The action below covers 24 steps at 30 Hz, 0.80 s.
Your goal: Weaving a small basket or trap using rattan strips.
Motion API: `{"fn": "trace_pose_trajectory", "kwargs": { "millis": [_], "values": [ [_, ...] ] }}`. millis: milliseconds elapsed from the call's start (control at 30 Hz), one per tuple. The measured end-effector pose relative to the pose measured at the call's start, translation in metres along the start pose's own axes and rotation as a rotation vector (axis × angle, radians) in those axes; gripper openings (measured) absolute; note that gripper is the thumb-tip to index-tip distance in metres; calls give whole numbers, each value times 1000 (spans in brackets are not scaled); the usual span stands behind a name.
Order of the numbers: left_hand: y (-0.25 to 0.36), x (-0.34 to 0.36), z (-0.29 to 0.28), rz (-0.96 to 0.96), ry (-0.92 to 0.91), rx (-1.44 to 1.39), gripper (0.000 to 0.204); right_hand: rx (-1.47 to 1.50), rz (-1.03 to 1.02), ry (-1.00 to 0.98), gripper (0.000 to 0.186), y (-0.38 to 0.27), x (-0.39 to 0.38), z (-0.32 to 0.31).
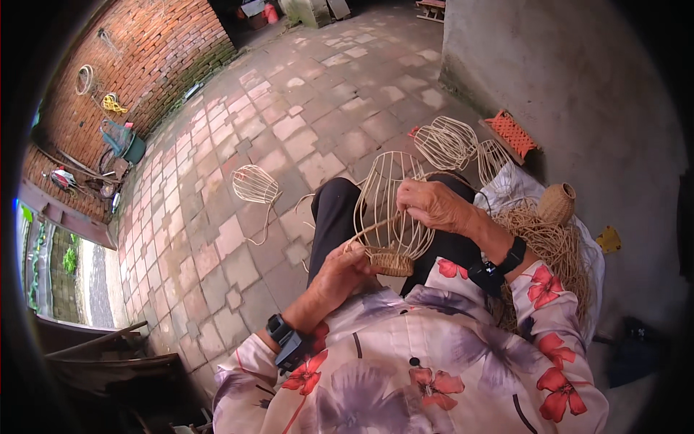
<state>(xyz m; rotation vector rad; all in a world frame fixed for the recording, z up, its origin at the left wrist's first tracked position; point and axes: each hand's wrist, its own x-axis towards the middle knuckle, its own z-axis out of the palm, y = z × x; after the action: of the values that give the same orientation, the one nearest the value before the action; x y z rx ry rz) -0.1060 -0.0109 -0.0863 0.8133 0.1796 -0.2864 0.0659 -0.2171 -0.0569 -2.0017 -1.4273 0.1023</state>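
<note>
Between my knees stands a wire frame (391, 177), pale and open-ribbed, with a woven brown band (392, 263) around its near end. My left hand (340, 271) is closed at that woven end, pinching the cord and the frame's edge. A twisted brown cord (377, 226) runs from there up to my right hand (431, 204). The fingers of my right hand are closed on the cord beside the ribs. Part of the frame's right side is hidden behind my right hand.
More bare wire frames (447, 142) lie on the right, and another frame (254, 184) rests on the paving to the left. By my right arm, a white sack (594, 269) holds a heap of cord (541, 235) with a small woven basket (557, 205). An orange stool (512, 134) stands by the wall.
</note>
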Motion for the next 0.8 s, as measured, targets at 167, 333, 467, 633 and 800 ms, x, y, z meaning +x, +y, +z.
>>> {"fn": "trace_pose_trajectory", "kwargs": {
  "millis": [167, 333, 467, 633, 800],
  "values": [
    [29, -13, -9, 13, 120, 543, 15, -299, -53, 448, 15, -29, -8, -3],
    [35, -16, -15, 40, 165, 937, 23, -47, -85, 195, 24, -47, -57, 32],
    [38, -13, -16, -19, 162, 897, 21, 49, -77, 193, 26, -57, -61, 48],
    [40, -12, -15, -44, 175, 947, 21, -31, -79, 156, 28, -65, -62, 42],
    [45, -10, -17, -70, 173, 1057, 20, 19, -17, 131, 29, -64, -59, 44]
  ]
}}
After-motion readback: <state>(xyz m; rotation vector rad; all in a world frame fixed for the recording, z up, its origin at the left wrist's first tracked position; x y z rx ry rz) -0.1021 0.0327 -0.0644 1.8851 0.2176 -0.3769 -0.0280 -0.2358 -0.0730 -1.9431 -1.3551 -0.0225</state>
